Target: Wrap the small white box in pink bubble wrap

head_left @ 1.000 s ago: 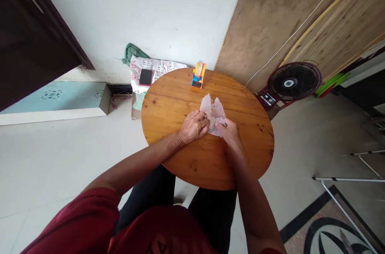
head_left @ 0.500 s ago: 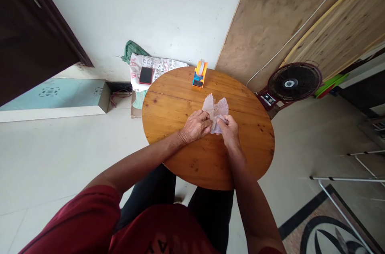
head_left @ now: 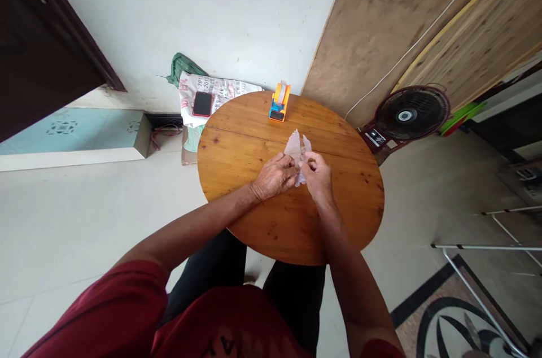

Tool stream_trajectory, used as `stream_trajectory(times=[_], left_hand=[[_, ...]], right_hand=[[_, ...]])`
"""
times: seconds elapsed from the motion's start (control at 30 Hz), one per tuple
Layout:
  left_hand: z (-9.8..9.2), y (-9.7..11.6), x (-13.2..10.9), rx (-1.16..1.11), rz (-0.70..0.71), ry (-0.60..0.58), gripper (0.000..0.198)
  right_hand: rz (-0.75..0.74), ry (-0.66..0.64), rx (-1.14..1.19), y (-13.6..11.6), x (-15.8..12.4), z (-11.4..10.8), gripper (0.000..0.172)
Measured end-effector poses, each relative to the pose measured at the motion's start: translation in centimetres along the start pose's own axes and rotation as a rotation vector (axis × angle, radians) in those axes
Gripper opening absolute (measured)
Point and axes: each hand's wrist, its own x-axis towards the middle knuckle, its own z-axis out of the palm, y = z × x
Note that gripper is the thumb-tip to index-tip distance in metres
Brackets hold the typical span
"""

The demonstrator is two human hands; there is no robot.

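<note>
One round wooden table [head_left: 271, 228]. On it: translucent plastic wrap [head_left: 293, 147], left hand [head_left: 277, 175] pressing one side, right hand [head_left: 317, 174] pinching the other; beyond, one orange-and-blue tape dispenser [head_left: 279, 103]. Beside the table: one dark fan [head_left: 412, 112].

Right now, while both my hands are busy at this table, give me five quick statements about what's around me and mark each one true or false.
1. The left hand and right hand both touch the translucent wrapping. True.
2. The orange tape dispenser is on the floor. False: it stands on the wooden table, beyond the hands.
3. The phone lies on the printed white sack. True.
4. The fan is to the left of the table. False: it is to the right.
5. The left sleeve is pale yellow. False: it is dark red.
</note>
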Motion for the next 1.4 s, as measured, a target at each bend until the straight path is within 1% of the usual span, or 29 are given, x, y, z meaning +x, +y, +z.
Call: stream_trajectory(times=[0.1, 0.13, 0.23, 0.3, 0.4, 0.5, 0.53, 0.63, 0.7, 0.77, 0.93, 1.07, 1.13, 1.27, 1.4], left_hand=[[-0.1, 0.1, -0.1, -0.101, -0.08, 0.01, 0.016], [-0.2, 0.1, -0.1, -0.141, -0.121, 0.02, 0.018], [-0.8, 0.3, -0.1, -0.314, -0.25, 0.057, 0.034], [-1.2, 0.5, -0.1, -0.448, -0.31, 0.071, 0.037], [-1.5, 0.7, 0.1, -0.545, -0.355, 0.093, 0.028], [-1.4, 0.8, 0.3, -0.498, -0.404, 0.121, 0.014], [-1.3, 0.7, 0.4, -0.467, -0.426, 0.123, 0.014], [-1.1, 0.6, 0.6, -0.388, -0.478, 0.096, 0.021], [-1.1, 0.5, 0.6, -0.388, -0.492, 0.075, 0.024], [-1.0, 0.4, 0.7, -0.421, -0.506, 0.065, 0.022], [-0.7, 0.2, 0.8, -0.477, -0.597, 0.046, 0.015], [-0.9, 0.8, 0.7, -0.459, -0.665, 0.012, 0.014], [-1.3, 1.5, 0.4, -0.427, -0.666, -0.018, 0.013], [-2.1, 2.8, -0.2, -0.323, -0.588, -0.084, 0.011], [-2.4, 3.5, 0.9, -0.163, -0.552, -0.062, 0.008]], right_hand=[[0.018, -0.076, -0.027, -0.4, -0.1, -0.5, 0.054], [0.028, -0.105, -0.009, -0.5, -0.2, -0.8, 0.056], [0.031, -0.182, 0.032, -0.6, -1.0, -1.3, 0.061], [0.002, -0.222, 0.013, -0.5, -1.4, -1.4, 0.063], [-0.093, -0.234, -0.076, -0.3, -1.9, -1.1, 0.066], [-0.178, -0.207, -0.201, -0.3, -2.1, -0.6, 0.066], [-0.193, -0.2, -0.241, -0.3, -2.2, -0.4, 0.065], [-0.222, -0.192, -0.341, -0.7, -2.5, -0.1, 0.064], [-0.227, -0.182, -0.393, -0.9, -2.7, -0.1, 0.064], [-0.217, -0.17, -0.426, -1.0, -2.9, -0.2, 0.065], [-0.221, -0.189, -0.388, -0.6, -2.4, -0.4, 0.068], [-0.218, -0.202, -0.317, -0.3, -2.4, -0.6, 0.069], [-0.217, -0.207, -0.281, -0.3, -3.0, -0.9, 0.068], [-0.22, -0.247, -0.26, -0.5, -4.6, -1.6, 0.065], [-0.197, -0.257, -0.287, -0.4, -5.1, -1.9, 0.068]])
